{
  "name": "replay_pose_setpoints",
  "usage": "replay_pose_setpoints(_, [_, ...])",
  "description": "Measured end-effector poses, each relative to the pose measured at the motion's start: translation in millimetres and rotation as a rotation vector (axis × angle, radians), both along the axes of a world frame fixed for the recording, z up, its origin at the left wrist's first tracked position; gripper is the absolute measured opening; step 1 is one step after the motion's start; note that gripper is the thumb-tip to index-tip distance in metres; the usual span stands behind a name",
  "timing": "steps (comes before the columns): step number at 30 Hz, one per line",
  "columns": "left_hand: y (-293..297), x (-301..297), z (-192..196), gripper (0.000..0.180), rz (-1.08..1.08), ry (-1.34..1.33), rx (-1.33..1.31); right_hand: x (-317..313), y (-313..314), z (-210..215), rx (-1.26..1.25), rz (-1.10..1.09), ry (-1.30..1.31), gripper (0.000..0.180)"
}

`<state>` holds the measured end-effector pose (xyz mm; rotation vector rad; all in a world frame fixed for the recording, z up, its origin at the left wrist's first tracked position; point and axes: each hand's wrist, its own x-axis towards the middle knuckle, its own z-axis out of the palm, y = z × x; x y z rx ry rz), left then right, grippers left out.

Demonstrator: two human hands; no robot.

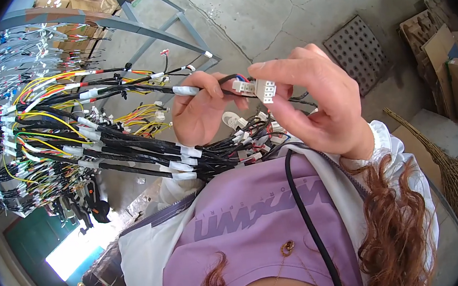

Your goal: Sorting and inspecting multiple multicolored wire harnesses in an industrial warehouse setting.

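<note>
White block connector [269,92] pinched in right hand [321,91], the nearer one; its face's long axis points roughly wearer-ward. Left of it: smaller white connector [244,88], then left hand [199,112] curled round black cable [152,88].

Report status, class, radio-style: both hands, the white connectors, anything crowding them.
Right hand pinching white plastic rectangular connector. Left hand gripping black-sheathed cable. Second white holed connector alongside. Thick black cable bundle nearby.

The grey, cracked concrete floor [251,9] carries a dark, square, dotted panel [358,54] (its material unclear) at two o'clock and brown, angular cardboard pieces [438,48] between two and three o'clock.
</note>
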<state>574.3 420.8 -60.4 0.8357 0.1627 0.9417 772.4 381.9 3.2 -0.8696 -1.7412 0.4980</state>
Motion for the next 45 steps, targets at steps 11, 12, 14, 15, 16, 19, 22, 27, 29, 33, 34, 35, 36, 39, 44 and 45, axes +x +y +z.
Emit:
replay_pose_setpoints(11, [8.5, -4.2, -12.7, 0.03, 0.225, 0.124, -0.24, 45.0, 4.5, -49.4, -0.653, -0.022, 0.222, 0.013])
replay_pose_setpoints(12, [8.4, -1.5, -11.9, 0.034, 0.27, 0.133, -0.262, 39.5, -1.8, -58.5, -0.624, 0.107, -0.037, 0.017])
replay_pose_setpoints(14, [11.9, 7.4, -1.1, 0.044, 0.319, 0.17, -0.272, 25.8, -13.2, -78.2, -0.588, 0.277, -0.193, 0.023])
replay_pose_setpoints(15, [12.6, 8.0, -2.0, 0.044, 0.32, 0.166, -0.274, 20.9, -17.0, -83.4, -0.691, 0.294, -0.18, 0.024])
replay_pose_setpoints(16, [12.8, 9.1, -1.7, 0.043, 0.319, 0.143, -0.292, 18.5, -19.9, -98.1, -0.693, 0.288, -0.186, 0.024])
replay_pose_setpoints(19, [13.2, 4.7, -7.7, 0.042, 0.258, 0.054, -0.297, 12.1, -24.0, -114.5, -1.23, 0.351, 0.636, 0.04])
replay_pose_setpoints(22, [9.9, 0.8, -13.3, 0.041, 0.208, -0.001, -0.338, -1.9, -8.3, -126.2, -0.934, 0.41, 1.449, 0.039])
replay_pose_setpoints(27, [6.8, -10.9, -15.6, 0.036, 0.22, 0.141, -0.361, 6.8, 31.0, -85.3, -0.617, 0.095, 1.204, 0.026])
replay_pose_setpoints(29, [5.8, -11.2, -16.5, 0.037, 0.26, 0.196, -0.399, 3.4, 25.3, -60.0, -0.535, 0.017, 0.92, 0.022])
replay_pose_setpoints(33, [7.5, -7.9, -16.0, 0.036, 0.282, 0.209, -0.429, 0.7, 13.2, -46.5, -0.458, -0.032, 0.597, 0.025])
replay_pose_setpoints(34, [7.6, -7.9, -15.5, 0.036, 0.287, 0.213, -0.429, -0.9, 12.7, -45.1, -0.4, -0.107, 0.46, 0.028])
replay_pose_setpoints(35, [8.2, -7.6, -15.0, 0.035, 0.276, 0.208, -0.421, -2.5, 13.0, -41.7, -0.348, -0.148, 0.392, 0.031])
replay_pose_setpoints(36, [8.0, -8.0, -14.7, 0.035, 0.265, 0.203, -0.413, -3.9, 12.1, -38.2, -0.35, -0.144, 0.396, 0.031])
replay_pose_setpoints(39, [8.4, -7.4, -13.7, 0.034, 0.265, 0.205, -0.412, -4.7, 13.5, -32.7, -0.273, -0.162, 0.159, 0.026])
replay_pose_setpoints(44, [7.0, -10.2, -14.9, 0.036, 0.266, 0.231, -0.409, -6.7, 12.6, -23.1, -0.351, -0.13, 0.192, 0.026])
replay_pose_setpoints(45, [6.3, -10.5, -14.1, 0.036, 0.259, 0.24, -0.409, -7.0, 12.4, -22.3, -0.366, -0.132, 0.192, 0.027])
